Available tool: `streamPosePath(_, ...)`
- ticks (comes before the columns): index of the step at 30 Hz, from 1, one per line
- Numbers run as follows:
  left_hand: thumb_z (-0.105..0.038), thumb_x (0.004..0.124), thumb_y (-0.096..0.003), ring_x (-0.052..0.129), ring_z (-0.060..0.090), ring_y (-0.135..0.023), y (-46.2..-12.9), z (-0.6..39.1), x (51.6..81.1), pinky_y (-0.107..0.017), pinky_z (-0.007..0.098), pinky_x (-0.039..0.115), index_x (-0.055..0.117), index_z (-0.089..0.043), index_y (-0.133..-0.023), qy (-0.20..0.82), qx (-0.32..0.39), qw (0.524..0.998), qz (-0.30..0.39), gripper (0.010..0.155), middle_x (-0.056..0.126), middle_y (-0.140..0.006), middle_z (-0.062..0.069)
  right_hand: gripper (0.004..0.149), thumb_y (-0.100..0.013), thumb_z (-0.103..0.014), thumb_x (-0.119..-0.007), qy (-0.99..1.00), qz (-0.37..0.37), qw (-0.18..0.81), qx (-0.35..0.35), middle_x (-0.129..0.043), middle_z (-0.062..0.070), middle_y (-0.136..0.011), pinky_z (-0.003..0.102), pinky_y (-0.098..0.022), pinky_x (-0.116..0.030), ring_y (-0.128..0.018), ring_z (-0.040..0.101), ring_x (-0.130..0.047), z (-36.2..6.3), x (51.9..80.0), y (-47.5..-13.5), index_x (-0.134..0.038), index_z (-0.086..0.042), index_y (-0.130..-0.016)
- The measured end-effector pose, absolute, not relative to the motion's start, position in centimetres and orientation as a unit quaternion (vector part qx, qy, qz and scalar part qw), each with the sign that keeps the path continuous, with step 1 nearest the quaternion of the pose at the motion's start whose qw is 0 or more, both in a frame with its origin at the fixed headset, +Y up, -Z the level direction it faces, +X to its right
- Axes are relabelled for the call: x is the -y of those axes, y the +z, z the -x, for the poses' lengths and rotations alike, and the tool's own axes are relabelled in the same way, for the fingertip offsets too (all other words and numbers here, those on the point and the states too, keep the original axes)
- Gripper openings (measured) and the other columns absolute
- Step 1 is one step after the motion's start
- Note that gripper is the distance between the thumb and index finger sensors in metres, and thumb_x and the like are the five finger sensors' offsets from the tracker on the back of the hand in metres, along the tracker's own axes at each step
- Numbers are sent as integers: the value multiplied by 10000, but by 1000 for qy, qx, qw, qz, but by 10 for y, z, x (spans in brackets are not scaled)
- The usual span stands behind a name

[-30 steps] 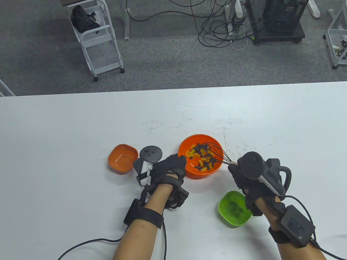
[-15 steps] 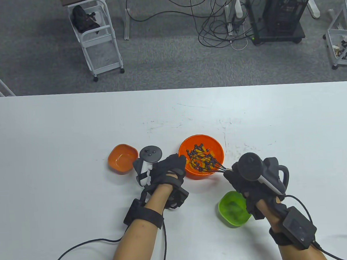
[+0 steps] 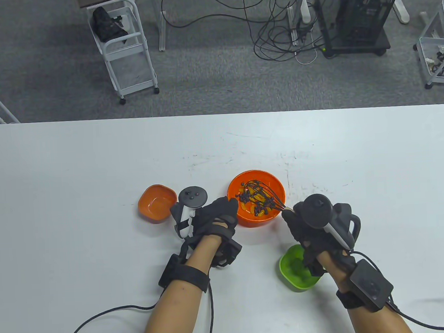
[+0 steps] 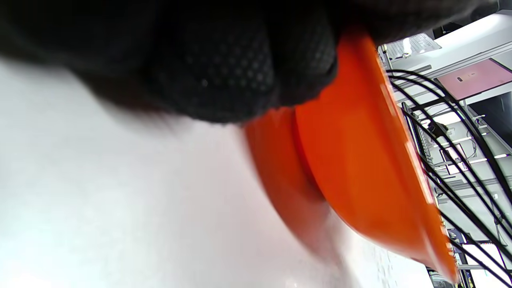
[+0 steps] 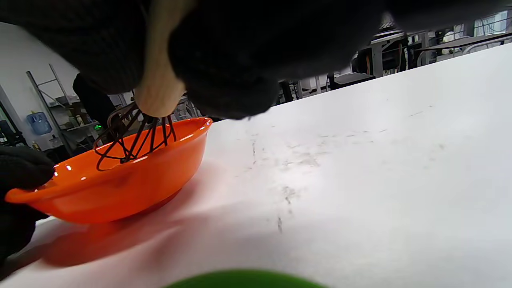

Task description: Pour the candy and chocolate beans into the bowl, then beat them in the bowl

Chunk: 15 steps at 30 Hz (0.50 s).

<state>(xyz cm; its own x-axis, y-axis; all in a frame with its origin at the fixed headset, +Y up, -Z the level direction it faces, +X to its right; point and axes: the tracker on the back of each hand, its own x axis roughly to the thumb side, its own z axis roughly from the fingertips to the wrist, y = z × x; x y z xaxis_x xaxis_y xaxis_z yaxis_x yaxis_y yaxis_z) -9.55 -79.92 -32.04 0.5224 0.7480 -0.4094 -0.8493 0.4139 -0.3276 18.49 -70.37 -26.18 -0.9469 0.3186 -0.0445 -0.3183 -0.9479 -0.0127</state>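
A round orange bowl [image 3: 273, 213] sits mid-table with yellow candy and dark chocolate beans [image 3: 254, 201] inside. My left hand [image 3: 218, 215] grips the bowl's left rim; its gloved fingers [image 4: 224, 72] curl over the rim [image 4: 376, 92] in the left wrist view. My right hand [image 3: 301, 222] holds a whisk by its wooden handle [image 5: 158, 86]. The black wire whisk head [image 3: 260, 196] is down in the bowl among the beans. The right wrist view shows the wires [image 5: 128, 144] dipping inside the orange bowl [image 5: 120, 188].
A small empty orange dish [image 3: 156, 203] stands left of my left hand. A green dish [image 3: 293, 272] lies under my right wrist, near the front. Behind the table are a white cart [image 3: 121, 49], cables and a black rack [image 3: 355, 18].
The whisk head swept round inside the bowl, from the right side to the front and now toward the back. My right hand shifted left. The left hand stayed on the rim.
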Motion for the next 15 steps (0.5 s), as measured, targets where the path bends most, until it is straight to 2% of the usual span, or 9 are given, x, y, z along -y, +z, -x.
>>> streamPosePath(4,-640,675,-509,1022,166,-254,-320,95,799,-180,333,904,814,-225,-727,479,-101,834,254,489,1009,-490,-87,581,-448,-573,-821,988,6,153,-3,-1023,12,-397,343,12,-868,-40,189,-939,-180,698,-257,-913,-116,-795)
streamPosePath(9,-642,668,-511,1025,162,-258,-321,96,800,-184,331,906,810,-229,-731,480,-103,833,254,490,1008,-495,-95,581,-445,-577,-847,987,-8,154,-46,-1027,16,-394,348,10,-867,-42,197,-940,-183,689,-255,-922,-114,-788)
streamPosePath(15,-643,675,-509,1022,168,-260,-321,95,800,-186,335,904,819,-229,-726,479,-101,834,255,490,1010,-492,-87,578,-427,-572,-896,994,19,104,-11,-1036,24,-393,353,2,-871,-45,208,-944,-193,673,-253,-941,-114,-777)
